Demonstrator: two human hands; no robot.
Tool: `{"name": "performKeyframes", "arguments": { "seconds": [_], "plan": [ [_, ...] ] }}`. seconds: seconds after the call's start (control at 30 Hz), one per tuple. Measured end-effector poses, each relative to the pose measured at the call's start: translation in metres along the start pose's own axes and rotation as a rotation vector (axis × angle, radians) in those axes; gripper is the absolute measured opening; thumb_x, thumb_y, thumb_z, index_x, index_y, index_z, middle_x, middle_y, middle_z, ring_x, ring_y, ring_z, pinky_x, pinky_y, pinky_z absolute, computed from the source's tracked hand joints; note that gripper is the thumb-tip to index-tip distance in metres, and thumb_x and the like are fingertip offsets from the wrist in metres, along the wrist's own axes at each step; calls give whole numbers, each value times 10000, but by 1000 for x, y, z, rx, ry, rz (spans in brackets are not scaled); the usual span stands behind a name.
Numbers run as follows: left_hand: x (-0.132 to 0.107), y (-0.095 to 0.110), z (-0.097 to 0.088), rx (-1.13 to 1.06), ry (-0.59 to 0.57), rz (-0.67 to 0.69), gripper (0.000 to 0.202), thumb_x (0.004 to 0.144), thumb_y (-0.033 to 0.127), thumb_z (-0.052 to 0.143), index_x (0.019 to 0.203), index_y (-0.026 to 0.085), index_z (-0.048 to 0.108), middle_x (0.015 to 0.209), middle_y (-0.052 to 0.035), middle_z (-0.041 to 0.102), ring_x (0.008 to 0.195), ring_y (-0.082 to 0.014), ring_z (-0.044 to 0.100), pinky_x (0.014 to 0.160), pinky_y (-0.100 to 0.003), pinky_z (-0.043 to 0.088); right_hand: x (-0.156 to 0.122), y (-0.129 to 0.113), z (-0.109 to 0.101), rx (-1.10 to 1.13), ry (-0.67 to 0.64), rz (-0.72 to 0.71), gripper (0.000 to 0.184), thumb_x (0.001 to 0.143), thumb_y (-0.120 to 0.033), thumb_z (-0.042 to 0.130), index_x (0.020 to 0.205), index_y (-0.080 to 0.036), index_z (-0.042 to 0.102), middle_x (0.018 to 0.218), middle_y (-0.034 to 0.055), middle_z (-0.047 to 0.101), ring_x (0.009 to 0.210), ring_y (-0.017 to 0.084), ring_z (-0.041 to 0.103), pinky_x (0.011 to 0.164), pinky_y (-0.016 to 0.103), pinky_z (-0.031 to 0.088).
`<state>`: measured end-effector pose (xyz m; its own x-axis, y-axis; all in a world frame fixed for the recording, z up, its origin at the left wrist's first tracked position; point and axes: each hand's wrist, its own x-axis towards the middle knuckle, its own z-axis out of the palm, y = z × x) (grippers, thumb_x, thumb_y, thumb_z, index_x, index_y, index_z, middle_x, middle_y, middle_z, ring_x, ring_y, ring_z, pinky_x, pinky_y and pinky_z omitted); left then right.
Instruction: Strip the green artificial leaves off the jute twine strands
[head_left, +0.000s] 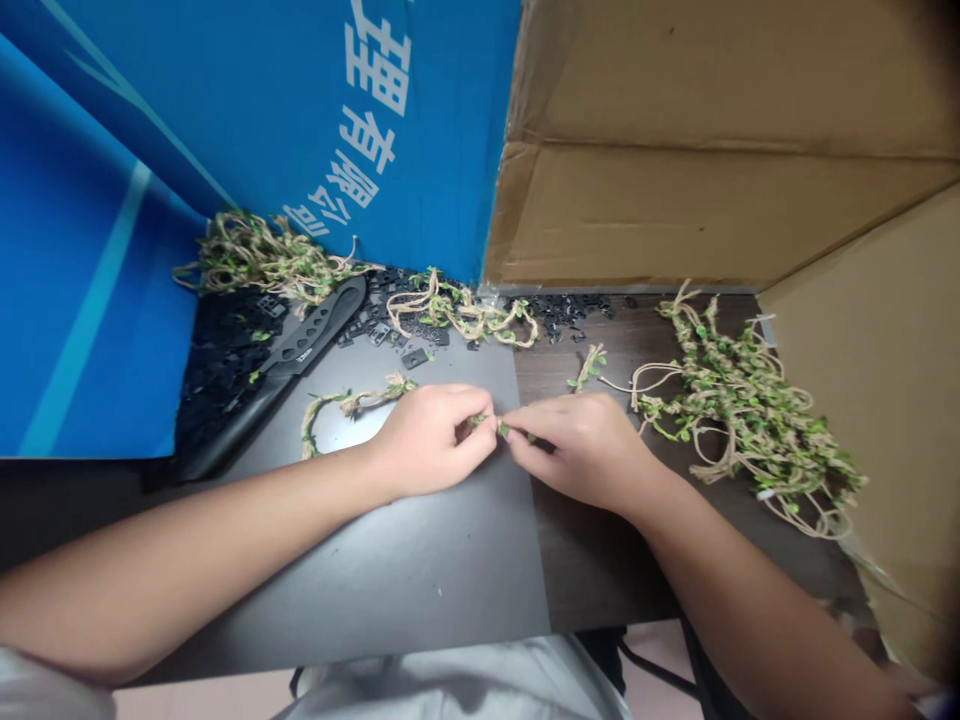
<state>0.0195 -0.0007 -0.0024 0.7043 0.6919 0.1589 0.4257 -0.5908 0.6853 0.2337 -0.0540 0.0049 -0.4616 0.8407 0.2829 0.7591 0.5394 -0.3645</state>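
Observation:
Between my two hands runs a twine cord with small green leaves [358, 402], its left end curving out on the grey mat. My left hand [439, 437] pinches it between thumb and fingers. From the right, my right hand [576, 443] pinches the same cord, fingertips almost touching those of the left. Most of the cord's middle is hidden by my fingers. Just beyond my right hand lies a short leafy twine end [587, 368]. A larger pile of leafy twine cords [750, 400] is to the right of that hand.
Another leafy cord bundle [262, 255] sits at the back left, with a loose cord [465, 315] along the back. A black-handled tool [315, 335] lies among black plastic scraps [214, 345]. Blue board [442, 130] and brown cardboard [675, 220] wall the table. A grey mat [450, 570] lies beneath.

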Motion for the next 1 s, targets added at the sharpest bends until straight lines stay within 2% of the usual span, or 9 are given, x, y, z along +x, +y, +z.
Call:
{"name": "performKeyframes", "arguments": {
  "seconds": [0.23, 0.4, 0.57, 0.73, 1.0],
  "plan": [
    [0, 0, -1, -4, -4, 19, 211, 909, 186, 510, 723, 173, 610, 680, 5, 587, 654, -129, 544, 641, -255, 383, -1, -1, 2, -3, 33, 22, 185, 937, -229, 577, 879, -247, 752, 690, -30, 723, 607, 111, 630, 567, 281, 281],
    [1, 1, -1, 1, 2, 8, 255, 925, 200, 502, 684, 171, 580, 660, 3, 565, 644, -129, 536, 639, -256, 383, 0, 0, 5, -13, 82, 68, 93, 908, -268, 617, 938, -235, 699, 644, -51, 696, 527, 100, 575, 552, 257, 290],
    [0, 0, -1, -8, -2, 10, 230, 913, 177, 505, 691, 173, 566, 663, 10, 554, 647, -124, 528, 636, -255, 371, 0, 1, 6, 10, 100, 30, 96, 924, -255, 615, 873, -244, 695, 635, -60, 682, 546, 94, 581, 565, 262, 299],
    [0, -1, 0, -2, 3, 22, 243, 921, 185, 499, 683, 175, 545, 648, 13, 523, 629, -121, 504, 621, -251, 360, -1, 1, 5, 21, 63, 45, 178, 981, -327, 609, 867, -255, 726, 684, -46, 708, 601, 99, 615, 575, 273, 303],
    [1, 0, 0, 4, 21, 6, 228, 908, 179, 510, 682, 174, 540, 647, 17, 540, 628, -116, 507, 619, -251, 350, 0, 0, 0, 71, -7, 40, 116, 948, -283, 602, 942, -252, 713, 683, -50, 677, 602, 101, 595, 591, 266, 320]
  ]
}}
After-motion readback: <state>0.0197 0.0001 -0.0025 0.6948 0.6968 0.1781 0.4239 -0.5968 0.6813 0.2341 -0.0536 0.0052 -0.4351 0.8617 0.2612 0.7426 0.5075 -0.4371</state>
